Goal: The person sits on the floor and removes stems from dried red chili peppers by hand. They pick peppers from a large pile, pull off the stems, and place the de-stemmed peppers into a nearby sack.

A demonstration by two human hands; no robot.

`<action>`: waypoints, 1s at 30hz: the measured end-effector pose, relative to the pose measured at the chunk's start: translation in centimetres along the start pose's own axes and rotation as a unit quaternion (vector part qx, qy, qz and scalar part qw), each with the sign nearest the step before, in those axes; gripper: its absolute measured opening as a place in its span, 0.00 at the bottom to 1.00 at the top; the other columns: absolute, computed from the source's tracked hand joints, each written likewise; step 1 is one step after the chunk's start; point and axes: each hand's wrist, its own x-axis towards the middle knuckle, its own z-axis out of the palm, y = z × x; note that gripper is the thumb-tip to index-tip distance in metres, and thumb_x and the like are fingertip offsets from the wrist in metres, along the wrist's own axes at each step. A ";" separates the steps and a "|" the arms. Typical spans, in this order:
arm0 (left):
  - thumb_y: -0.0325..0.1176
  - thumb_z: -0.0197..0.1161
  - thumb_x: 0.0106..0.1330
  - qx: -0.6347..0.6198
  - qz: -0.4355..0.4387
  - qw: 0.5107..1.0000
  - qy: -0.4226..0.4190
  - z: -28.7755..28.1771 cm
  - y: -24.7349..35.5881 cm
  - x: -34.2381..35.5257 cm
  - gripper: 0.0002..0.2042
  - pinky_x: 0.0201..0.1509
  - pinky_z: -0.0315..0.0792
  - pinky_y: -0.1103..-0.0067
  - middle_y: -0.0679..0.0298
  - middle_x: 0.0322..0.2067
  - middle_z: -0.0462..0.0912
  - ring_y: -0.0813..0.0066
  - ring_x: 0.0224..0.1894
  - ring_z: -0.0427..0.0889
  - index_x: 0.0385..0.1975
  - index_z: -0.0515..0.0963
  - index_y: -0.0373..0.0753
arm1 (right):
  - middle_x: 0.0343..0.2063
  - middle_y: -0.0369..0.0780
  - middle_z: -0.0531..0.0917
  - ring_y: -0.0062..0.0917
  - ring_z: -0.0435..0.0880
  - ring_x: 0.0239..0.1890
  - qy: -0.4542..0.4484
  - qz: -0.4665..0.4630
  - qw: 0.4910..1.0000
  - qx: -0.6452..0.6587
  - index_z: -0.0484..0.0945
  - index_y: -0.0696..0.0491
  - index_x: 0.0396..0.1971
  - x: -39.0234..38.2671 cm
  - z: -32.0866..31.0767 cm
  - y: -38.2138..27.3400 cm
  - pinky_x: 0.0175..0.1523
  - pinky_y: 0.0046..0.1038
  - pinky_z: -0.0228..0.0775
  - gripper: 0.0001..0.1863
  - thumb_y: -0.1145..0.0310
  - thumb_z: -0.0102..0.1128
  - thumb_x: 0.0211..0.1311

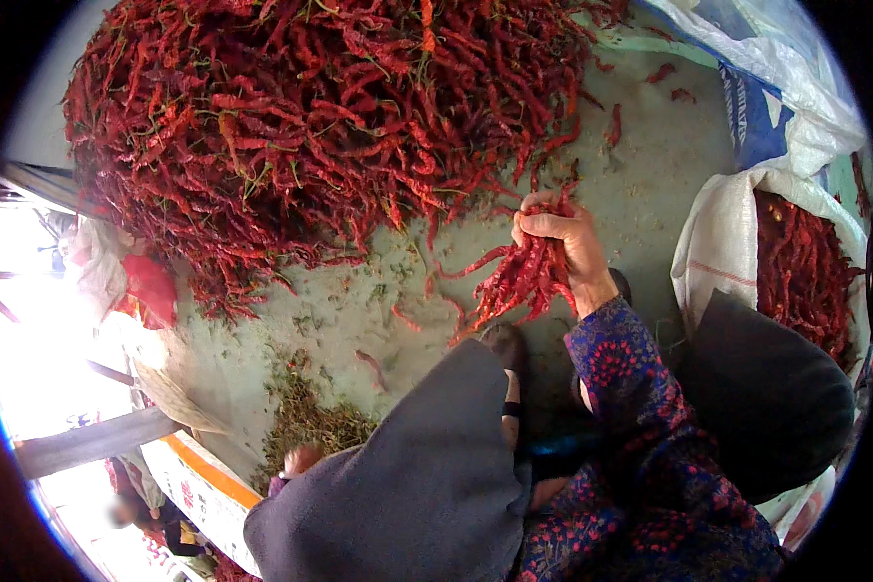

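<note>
My right hand (565, 238) grips a bunch of red chili peppers (524, 281) above the floor, thumb across the top and wrinkled tips hanging down. Just past it lies the large heap of red chili peppers (330, 126). My left hand (299, 460) shows only partly past the grey cloth over my left knee (398, 475). It is blurred and its fingers cannot be made out. Beside it is a low pile of greenish-brown stems (315, 417). A few loose chili peppers (371, 371) lie on the floor between the heap and my shoe (504, 344).
At the right, a white woven sack (718, 233) stands with its mouth open, holding red chili peppers. Behind it is more white and blue sacking (757, 107). A red plastic bag (150, 291) and an orange-and-white box (199, 485) lie to the left. Another person (155, 519) is at lower left.
</note>
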 end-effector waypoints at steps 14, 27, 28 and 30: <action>0.26 0.55 0.45 0.223 0.264 0.873 0.345 -13.5 21.9 31.8 0.30 0.44 0.63 0.69 0.56 0.49 0.62 0.58 0.49 0.63 0.52 0.60 0.54 | 0.22 0.39 0.76 0.21 0.76 0.23 0.030 0.060 0.997 -0.033 0.72 0.57 0.28 -0.7 0.3 0.6 0.28 0.20 0.68 0.09 0.78 0.57 0.43; 0.29 0.59 0.44 -0.173 0.188 0.943 0.215 -10.8 23.1 27.6 0.14 0.28 0.69 0.71 0.60 0.27 0.73 0.59 0.30 0.74 0.33 0.71 0.42 | 0.20 0.39 0.75 0.22 0.74 0.22 0.045 0.057 0.997 -0.037 0.71 0.60 0.29 -0.5 0.1 1.3 0.27 0.20 0.65 0.10 0.80 0.55 0.42; 0.29 0.60 0.45 -0.234 0.161 0.947 0.151 -10.8 23.0 26.8 0.16 0.28 0.70 0.73 0.59 0.28 0.74 0.58 0.30 0.75 0.37 0.71 0.42 | 0.20 0.39 0.75 0.22 0.74 0.22 0.047 0.059 0.996 -0.045 0.71 0.60 0.30 -0.5 0.0 1.3 0.27 0.20 0.66 0.11 0.79 0.56 0.42; 0.30 0.59 0.51 -0.389 0.183 0.890 0.150 -9.7 21.9 26.3 0.17 0.25 0.71 0.79 0.58 0.31 0.77 0.65 0.27 0.77 0.42 0.69 0.39 | 0.20 0.39 0.75 0.22 0.74 0.22 0.041 0.064 0.995 -0.061 0.71 0.61 0.31 -0.6 0.2 1.5 0.28 0.20 0.66 0.11 0.79 0.56 0.42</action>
